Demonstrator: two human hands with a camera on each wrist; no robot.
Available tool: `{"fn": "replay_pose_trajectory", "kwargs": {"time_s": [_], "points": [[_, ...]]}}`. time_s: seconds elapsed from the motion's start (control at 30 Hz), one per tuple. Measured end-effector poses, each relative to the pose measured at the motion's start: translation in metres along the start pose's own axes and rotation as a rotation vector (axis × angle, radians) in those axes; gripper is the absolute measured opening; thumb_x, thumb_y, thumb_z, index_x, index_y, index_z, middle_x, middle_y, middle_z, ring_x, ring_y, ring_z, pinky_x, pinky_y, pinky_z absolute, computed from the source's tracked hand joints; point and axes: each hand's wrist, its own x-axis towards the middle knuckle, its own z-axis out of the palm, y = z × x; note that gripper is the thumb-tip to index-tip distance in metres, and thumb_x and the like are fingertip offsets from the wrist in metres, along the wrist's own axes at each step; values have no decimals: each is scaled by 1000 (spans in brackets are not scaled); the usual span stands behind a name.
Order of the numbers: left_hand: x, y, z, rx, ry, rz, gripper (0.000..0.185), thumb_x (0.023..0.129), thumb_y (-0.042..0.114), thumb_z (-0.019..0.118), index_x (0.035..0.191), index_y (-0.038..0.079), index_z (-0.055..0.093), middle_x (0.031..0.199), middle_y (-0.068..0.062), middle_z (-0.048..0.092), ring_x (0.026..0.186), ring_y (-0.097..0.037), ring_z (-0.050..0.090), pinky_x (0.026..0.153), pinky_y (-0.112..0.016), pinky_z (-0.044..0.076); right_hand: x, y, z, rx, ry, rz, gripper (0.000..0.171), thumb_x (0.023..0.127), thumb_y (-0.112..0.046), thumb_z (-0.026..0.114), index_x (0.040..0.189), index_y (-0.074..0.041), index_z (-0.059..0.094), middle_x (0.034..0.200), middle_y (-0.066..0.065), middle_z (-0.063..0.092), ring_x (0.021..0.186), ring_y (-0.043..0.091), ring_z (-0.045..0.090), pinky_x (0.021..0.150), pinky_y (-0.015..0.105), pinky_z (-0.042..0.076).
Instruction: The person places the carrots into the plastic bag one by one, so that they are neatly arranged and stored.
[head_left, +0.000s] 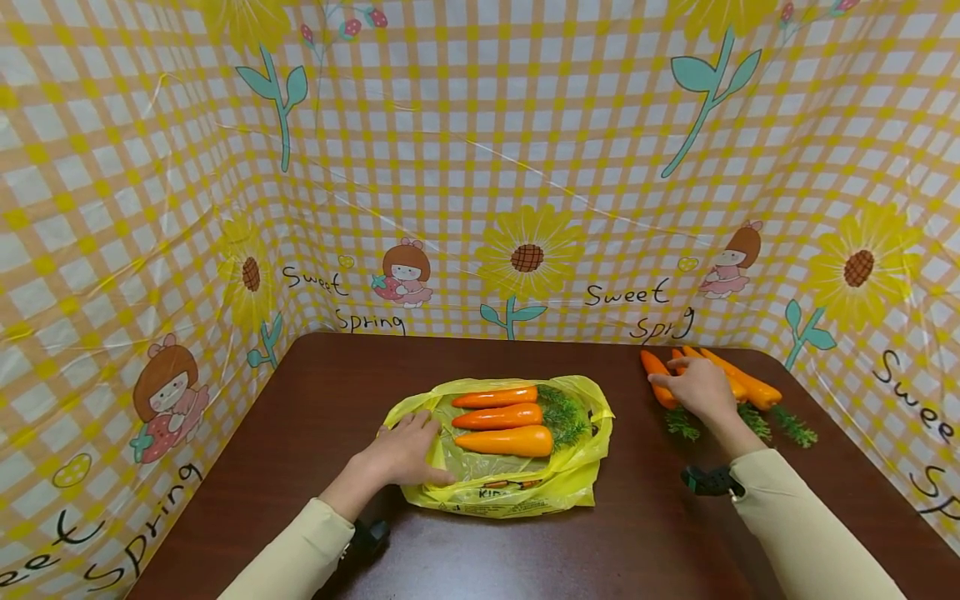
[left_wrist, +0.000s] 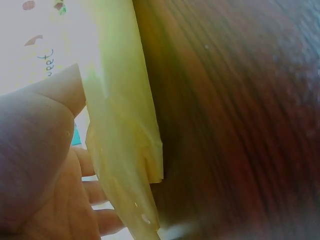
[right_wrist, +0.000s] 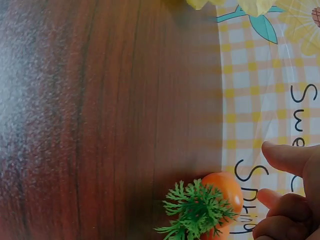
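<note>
In the head view, a yellow plastic bag (head_left: 517,500) lies spread open on the table, with three orange carrots (head_left: 504,442) side by side on it, their green tops (head_left: 562,417) pointing right. My left hand (head_left: 405,450) rests on the bag's left edge, fingers spread. From the left wrist, the upright bag side (left_wrist: 120,110) hides part of that hand (left_wrist: 50,165). At the far right, my right hand (head_left: 697,387) is over several more carrots (head_left: 761,392) and partly covers them. In the right wrist view, its thumb and fingers (right_wrist: 285,160) are apart, beside a carrot (right_wrist: 225,190).
The dark brown table (head_left: 315,400) fills the space below the hands. A checked, flowered cloth (head_left: 450,167) hangs behind and at both sides. Leafy carrot tops (head_left: 795,427) reach toward the table's right edge. Each wrist carries a dark device (head_left: 708,480).
</note>
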Motion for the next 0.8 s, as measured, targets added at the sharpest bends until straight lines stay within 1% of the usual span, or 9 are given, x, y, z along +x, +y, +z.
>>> {"fn": "replay_pose_trajectory", "kwargs": {"time_s": [0.07, 0.13, 0.23, 0.37, 0.53, 0.6, 0.67, 0.73, 0.8], "points": [[0, 0, 0, 3, 5, 1, 95, 81, 63, 74, 151, 7, 43, 161, -17, 33, 148, -38, 32, 107, -73, 31, 1, 1, 1, -15, 1, -6, 83, 90, -59, 67, 135, 10, 57, 106, 28, 71, 75, 33, 62, 60, 37, 48], [0, -1, 1, 8, 7, 2, 94, 81, 63, 74, 151, 8, 44, 161, -16, 34, 148, -37, 33, 107, -72, 32, 2, 2, 2, -29, 1, -5, 84, 90, -61, 66, 135, 10, 57, 118, 32, 67, 83, 37, 65, 63, 39, 50], [0, -1, 1, 12, 6, 1, 93, 81, 63, 74, 151, 9, 44, 161, -16, 34, 148, -36, 33, 107, -72, 32, 3, 4, 4, -37, -13, 10, 85, 90, -60, 67, 137, 10, 55, 124, 33, 63, 86, 38, 64, 64, 40, 50], [1, 0, 1, 16, 6, -6, 93, 80, 63, 75, 151, 10, 44, 160, -15, 34, 148, -37, 33, 107, -71, 32, 1, 2, 4, -52, -30, 25, 85, 89, -56, 69, 138, 11, 53, 128, 35, 60, 82, 34, 63, 62, 37, 49], [2, 0, 2, 17, 10, -12, 93, 79, 63, 76, 150, 11, 45, 160, -15, 35, 147, -36, 34, 106, -72, 32, -1, 5, 5, -62, -43, 25, 85, 89, -56, 70, 137, 12, 54, 116, 31, 67, 79, 31, 63, 62, 37, 49], [3, 0, 2, 15, 11, -11, 92, 80, 63, 76, 150, 11, 45, 160, -14, 35, 147, -36, 34, 106, -72, 33, 0, 7, 6, -63, -40, 33, 83, 88, -56, 70, 136, 11, 55, 114, 30, 67, 79, 31, 64, 60, 36, 49], [3, 0, 2, 15, 11, -12, 92, 80, 63, 76, 150, 12, 45, 160, -14, 35, 147, -36, 34, 106, -72, 33, 1, 8, 6, -64, -45, 51, 84, 89, -56, 70, 137, 11, 54, 121, 32, 64, 79, 32, 64, 60, 36, 49], [3, 0, 2, 14, 10, -12, 92, 80, 63, 76, 150, 12, 45, 160, -14, 35, 147, -36, 34, 106, -72, 33, 1, 9, 6, -68, -47, 66, 83, 89, -55, 69, 138, 10, 54, 122, 33, 63, 79, 32, 63, 59, 37, 48], [2, 0, 2, 17, 9, -13, 92, 79, 63, 76, 150, 12, 45, 160, -14, 35, 147, -36, 34, 106, -72, 33, 1, 9, 7, -69, -48, 80, 80, 90, -53, 69, 136, 10, 55, 116, 31, 64, 78, 32, 62, 59, 37, 47]]}}
